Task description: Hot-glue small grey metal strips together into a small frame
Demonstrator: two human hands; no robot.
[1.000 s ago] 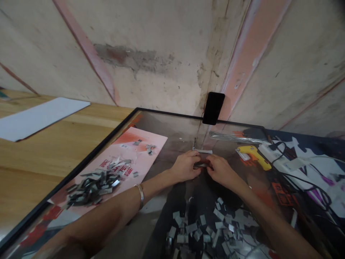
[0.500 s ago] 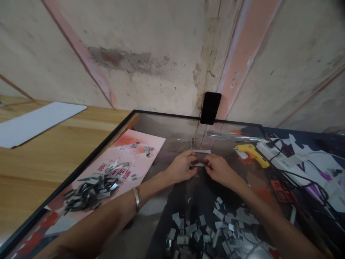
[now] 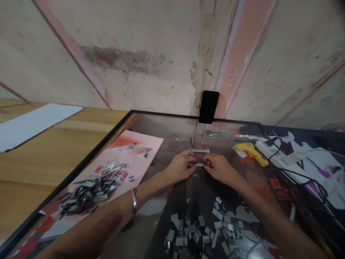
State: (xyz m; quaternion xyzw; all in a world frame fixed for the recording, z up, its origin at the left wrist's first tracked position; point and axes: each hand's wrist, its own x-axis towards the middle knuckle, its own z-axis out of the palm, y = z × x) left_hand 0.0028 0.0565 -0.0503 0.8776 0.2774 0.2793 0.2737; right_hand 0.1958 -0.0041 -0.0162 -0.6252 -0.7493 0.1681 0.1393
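Observation:
My left hand (image 3: 180,166) and my right hand (image 3: 220,169) face each other over the glossy dark tabletop (image 3: 151,212). Both are closed, pinching opposite ends of a short, thin, pale strip (image 3: 199,164). A dark bit shows at its left end, by my left fingertips; the rest of that end is hidden. Just beyond the fingers lies a second pale strip (image 3: 200,151), with a small slim metal object (image 3: 190,142) by its left end. Many small grey metal-looking pieces (image 3: 191,229) are scattered nearer to me, below my hands.
Left, a pink printed sheet (image 3: 147,142) carries a heap of dark grey pieces (image 3: 88,194). A phone (image 3: 208,107) leans on the wall. Long thin wires (image 3: 234,135) lie at the back. Right are a yellow glue gun (image 3: 250,153), a power strip (image 3: 280,158) and tangled cables.
The view has shifted slightly. Both hands stay in the same place with the strip between them, and a dark bit at its left end shows more clearly.

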